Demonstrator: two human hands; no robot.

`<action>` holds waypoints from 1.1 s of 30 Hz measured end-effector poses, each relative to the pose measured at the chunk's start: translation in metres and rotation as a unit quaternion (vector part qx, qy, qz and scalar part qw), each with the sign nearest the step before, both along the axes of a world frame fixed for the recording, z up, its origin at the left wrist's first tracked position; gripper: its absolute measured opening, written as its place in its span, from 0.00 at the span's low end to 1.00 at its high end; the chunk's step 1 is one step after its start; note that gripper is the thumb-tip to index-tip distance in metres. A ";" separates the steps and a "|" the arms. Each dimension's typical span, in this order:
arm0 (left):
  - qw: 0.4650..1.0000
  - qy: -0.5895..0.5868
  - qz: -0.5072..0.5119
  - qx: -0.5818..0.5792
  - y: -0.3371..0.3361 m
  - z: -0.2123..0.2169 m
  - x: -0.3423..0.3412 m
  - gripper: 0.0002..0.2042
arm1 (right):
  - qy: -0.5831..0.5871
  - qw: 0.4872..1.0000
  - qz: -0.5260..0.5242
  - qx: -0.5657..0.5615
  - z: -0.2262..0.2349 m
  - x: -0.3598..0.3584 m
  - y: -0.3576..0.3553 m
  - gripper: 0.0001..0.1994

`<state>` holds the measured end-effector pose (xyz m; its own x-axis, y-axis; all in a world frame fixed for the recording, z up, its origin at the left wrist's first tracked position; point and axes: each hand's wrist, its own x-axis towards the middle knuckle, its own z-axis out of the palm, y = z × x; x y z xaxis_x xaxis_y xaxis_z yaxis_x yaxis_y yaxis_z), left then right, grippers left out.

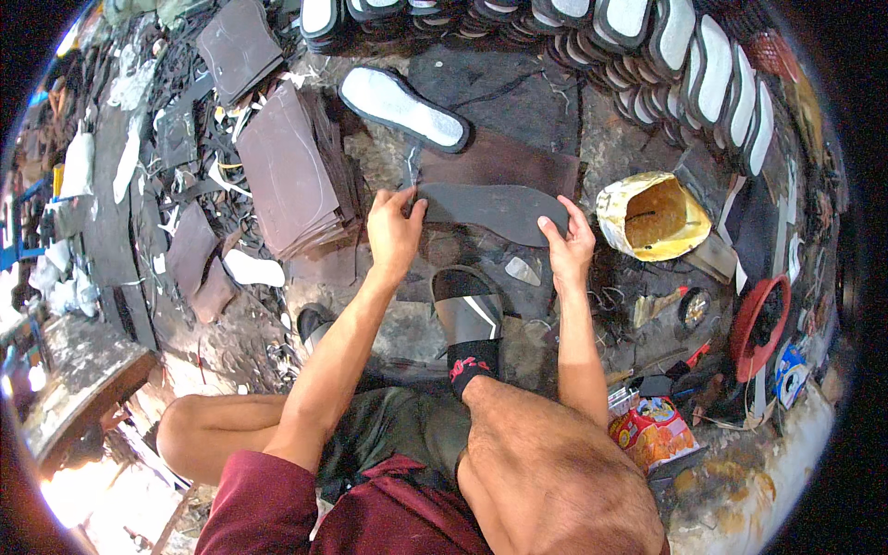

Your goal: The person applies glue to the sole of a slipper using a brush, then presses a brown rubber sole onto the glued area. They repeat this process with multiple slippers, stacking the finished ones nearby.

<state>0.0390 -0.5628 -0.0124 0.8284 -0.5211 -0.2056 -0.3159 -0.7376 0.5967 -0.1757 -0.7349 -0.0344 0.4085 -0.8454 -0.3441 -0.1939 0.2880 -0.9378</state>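
— What lies far left?

— A stack of brown sheets (289, 176), just beside the left hand (393, 231).

— And that hand?

— It pinches the left end of a dark grey sole cutout (490, 209), with a thin metal tool (410, 168) sticking up from its fingers.

— How does the cutout look?

— Flat, smooth, foot-shaped, lying crosswise in the middle.

— The right hand (569, 245)?

— Fingers curled over the cutout's right end, gripping it. Further right stands a yellow pot (653, 215); far behind, a white-topped sole (403, 108).
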 end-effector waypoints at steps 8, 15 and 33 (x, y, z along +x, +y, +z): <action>0.880 -0.123 -0.439 -0.132 -0.027 -0.014 0.008 0.19 | 0.096 0.990 -0.003 -0.102 -0.002 0.005 0.004 0.25; 0.878 -0.076 -0.463 -0.101 -0.037 -0.008 0.017 0.22 | 0.278 0.923 -0.031 -0.263 0.026 -0.006 0.018 0.32; 0.802 0.554 -0.169 -0.145 -0.012 0.155 0.025 0.32 | 0.169 0.778 0.051 -0.603 0.182 0.071 -0.084 0.29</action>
<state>0.0642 -0.5750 0.1428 0.0230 -0.8362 -0.5480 0.3737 -0.5012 0.7804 -0.1049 -0.8192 0.1479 0.5527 -0.6055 0.5726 -0.4516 -0.7951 -0.4048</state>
